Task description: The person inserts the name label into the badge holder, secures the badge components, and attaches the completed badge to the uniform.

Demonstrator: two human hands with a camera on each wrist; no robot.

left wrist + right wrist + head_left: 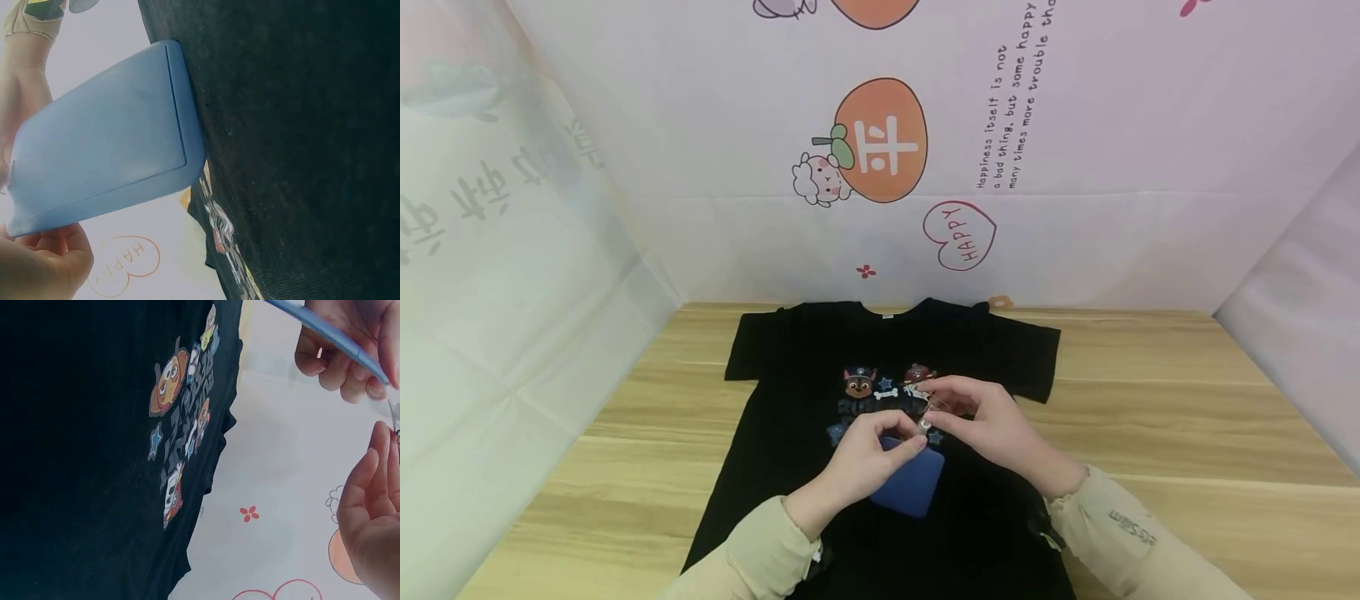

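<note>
A flat blue square case [908,479] with rounded corners hangs in front of the black T-shirt [790,467]. My left hand [867,462] grips its upper edge between thumb and curled fingers; the left wrist view shows the case's broad face [100,131]. At its top a small shiny silver-white piece [923,426] sits between the two hands, with what looks like a thin cord. My right hand [996,423] pinches at this piece with thumb and fingertips. In the right wrist view the case is edge-on, and the shiny piece is partly cut off.
The T-shirt lies spread on a wooden table [1150,400], its cartoon print [860,383] partly behind the hands. A printed white backdrop [737,150] stands behind the table, and more white cloth [512,333] hangs at the left.
</note>
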